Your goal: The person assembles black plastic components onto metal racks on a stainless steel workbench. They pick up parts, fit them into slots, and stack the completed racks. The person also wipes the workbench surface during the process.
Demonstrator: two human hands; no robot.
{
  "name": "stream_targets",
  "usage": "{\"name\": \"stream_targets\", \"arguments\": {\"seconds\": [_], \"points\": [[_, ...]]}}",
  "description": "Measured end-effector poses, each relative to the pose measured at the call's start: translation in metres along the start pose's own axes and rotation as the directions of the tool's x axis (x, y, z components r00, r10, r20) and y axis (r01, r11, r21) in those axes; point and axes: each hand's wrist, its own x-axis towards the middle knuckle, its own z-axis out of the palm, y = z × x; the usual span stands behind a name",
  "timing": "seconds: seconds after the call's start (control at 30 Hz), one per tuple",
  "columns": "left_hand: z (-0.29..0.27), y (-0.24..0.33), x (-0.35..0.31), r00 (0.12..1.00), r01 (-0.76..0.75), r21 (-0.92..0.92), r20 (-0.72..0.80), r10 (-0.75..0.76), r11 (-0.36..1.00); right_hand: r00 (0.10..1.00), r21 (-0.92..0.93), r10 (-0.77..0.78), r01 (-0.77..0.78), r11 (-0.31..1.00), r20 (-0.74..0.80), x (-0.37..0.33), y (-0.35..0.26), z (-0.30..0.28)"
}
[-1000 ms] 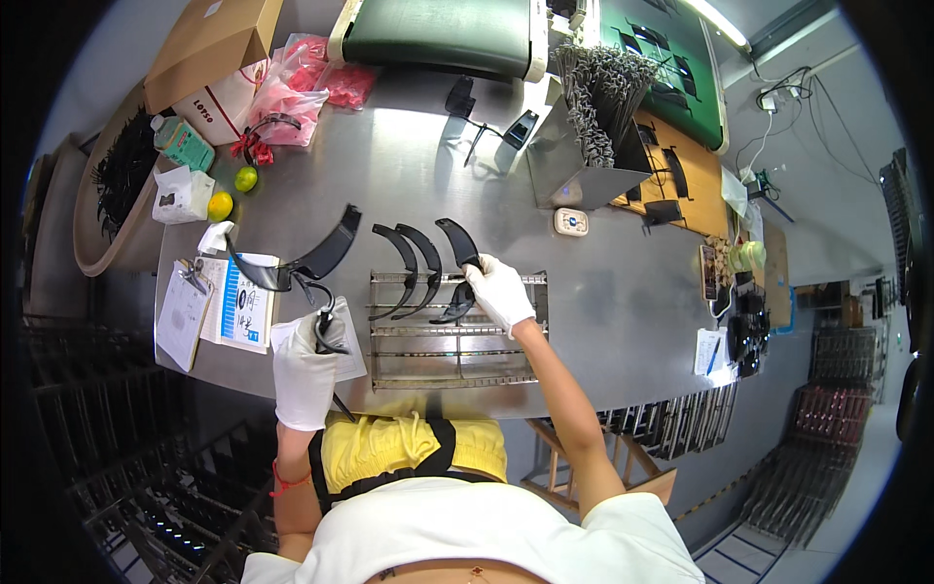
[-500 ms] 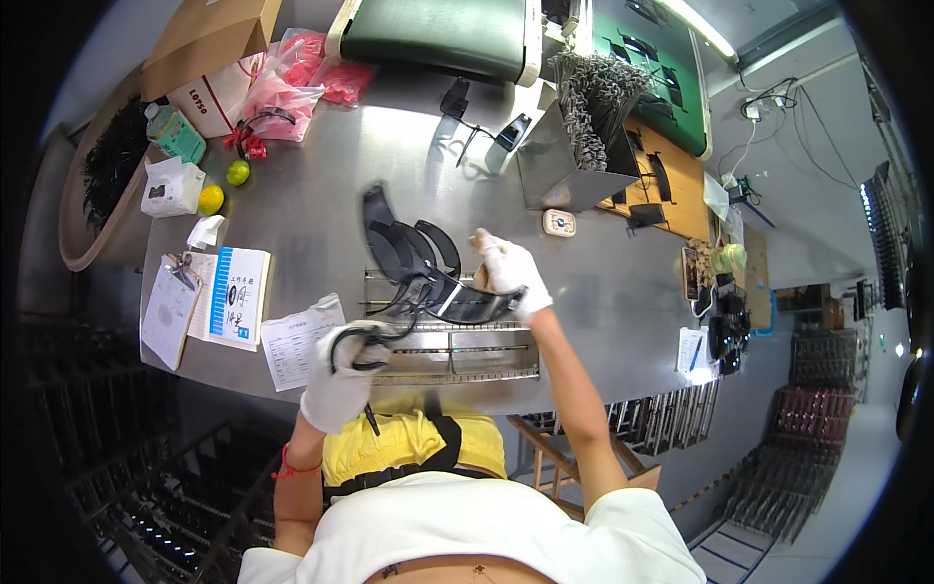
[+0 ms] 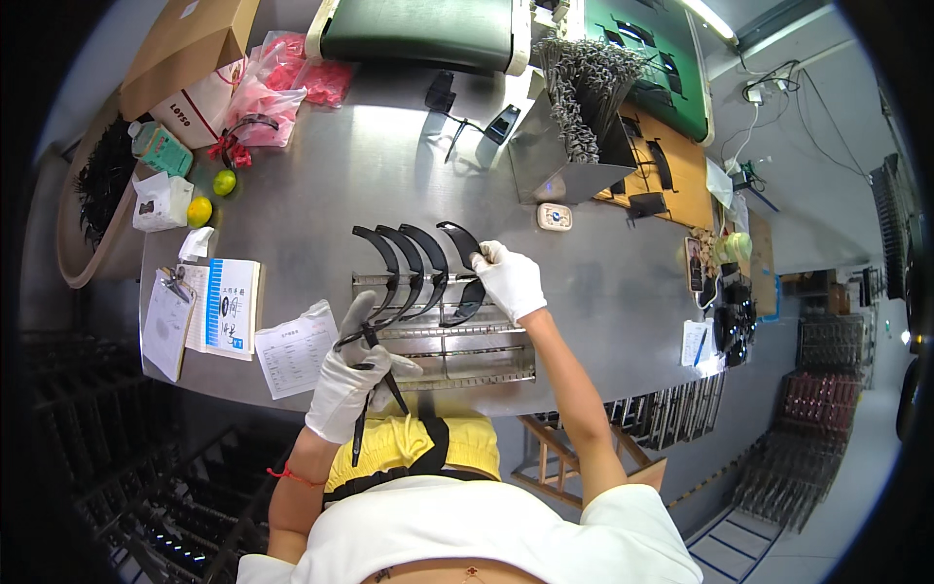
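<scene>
My right hand (image 3: 511, 282), in a white glove, pinches the edge of a curved black lens (image 3: 461, 240) at the right end of a row. Several similar dark curved lenses (image 3: 420, 258) stand side by side in a low metal rack (image 3: 486, 368). My left hand (image 3: 348, 389), gloved too, is closed round slim black pieces that look like an eyeglass frame (image 3: 393, 387) with its arms. It sits at the rack's near left corner, and two arms point down toward my lap.
A printed sheet (image 3: 295, 350), a notebook (image 3: 233, 304) and a clipboard (image 3: 173, 316) lie to the left. Beyond the rack are a small white case (image 3: 555, 217), a metal bin of wire pieces (image 3: 574, 165), loose dark eyewear (image 3: 502, 125) and a conveyor belt (image 3: 418, 37).
A dark lens that stood tilted above the rack is now in line with the row. My left hand has turned, so its black pieces point downward. My right hand stays near the right end.
</scene>
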Motion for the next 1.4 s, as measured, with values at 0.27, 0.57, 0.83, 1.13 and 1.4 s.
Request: {"name": "stream_targets", "arguments": {"seconds": [0.27,0.57,0.83,1.13,1.4], "points": [[-0.022,-0.003,0.019,0.985,-0.168,-0.118,0.009,0.17,0.979,1.0,-0.009,-0.007,0.007,1.0,0.018,0.024,0.005,0.019],[-0.028,0.013,0.031,0.907,-0.367,-0.059,-0.246,0.343,0.928,0.906,0.95,0.399,-0.239,0.202,0.143,0.225,0.024,0.021],[-0.043,0.033,0.082,0.846,-0.219,0.536,-0.313,0.432,0.816,0.996,0.949,0.088,-0.036,0.312,0.009,0.112,-0.084,-0.017],[-0.004,0.031,0.09,0.805,-0.401,0.803,0.08,0.587,0.44,0.948,0.948,-0.095,-0.292,0.127,0.305,-0.025,-0.08,-0.082],[0.026,0.006,0.061,0.877,-0.353,0.782,0.085,0.473,0.514,0.857,0.455,-0.358,0.504,0.735,-0.37,-0.059,-0.036,-0.088]]}}
